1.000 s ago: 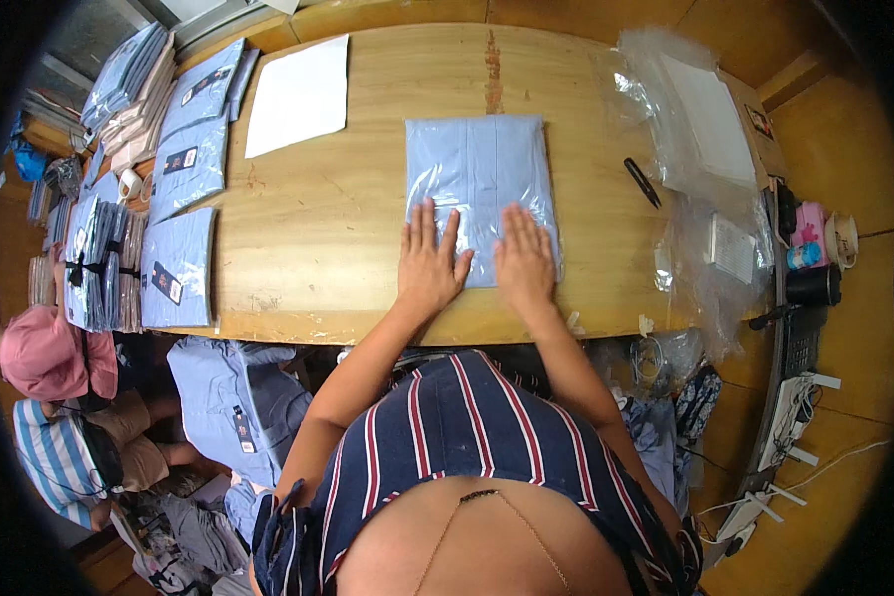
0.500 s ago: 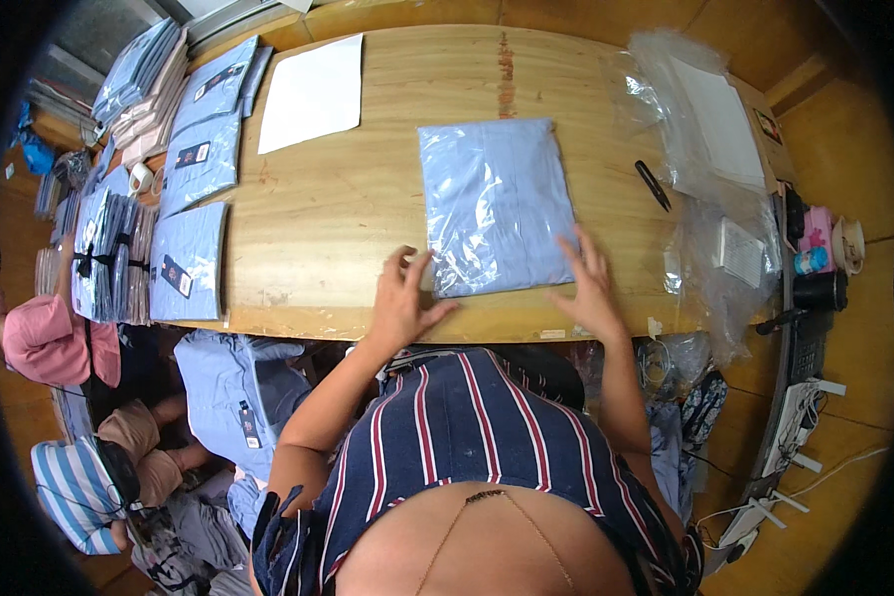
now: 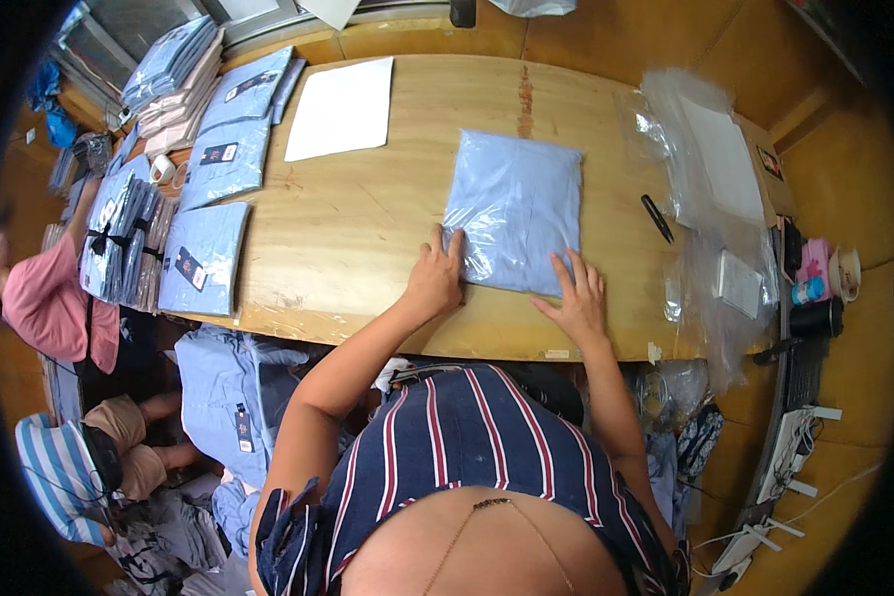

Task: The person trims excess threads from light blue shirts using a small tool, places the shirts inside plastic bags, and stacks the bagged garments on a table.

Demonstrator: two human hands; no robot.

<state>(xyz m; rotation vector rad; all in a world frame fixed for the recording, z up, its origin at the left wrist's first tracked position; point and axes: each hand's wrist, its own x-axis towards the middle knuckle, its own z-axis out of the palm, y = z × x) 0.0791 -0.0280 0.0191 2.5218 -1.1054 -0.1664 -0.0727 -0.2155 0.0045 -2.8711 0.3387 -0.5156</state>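
Note:
A folded light-blue shirt in a clear plastic bag (image 3: pixel 517 204) lies flat on the wooden table (image 3: pixel 358 219) in front of me, turned slightly. My left hand (image 3: pixel 435 273) rests at its near left corner, fingertips on the plastic and fingers extended. At the near right corner, my right hand (image 3: pixel 576 298) touches the bag with its fingers spread. Neither hand grips anything. The lower left of the bag shines with reflections.
Bagged blue shirts with dark tags (image 3: pixel 204 253) line the table's left side, beside tied stacks (image 3: pixel 119 238). A white sheet (image 3: pixel 340 109) lies at the back. On the right are a black pen-like tool (image 3: pixel 657 218) and clear plastic bags (image 3: pixel 690 149). Two people sit at left.
The bagged shirt has turned slightly clockwise on the table. My left hand has come onto its near left corner, and my right hand now touches its near right corner. The whole view has shifted a little.

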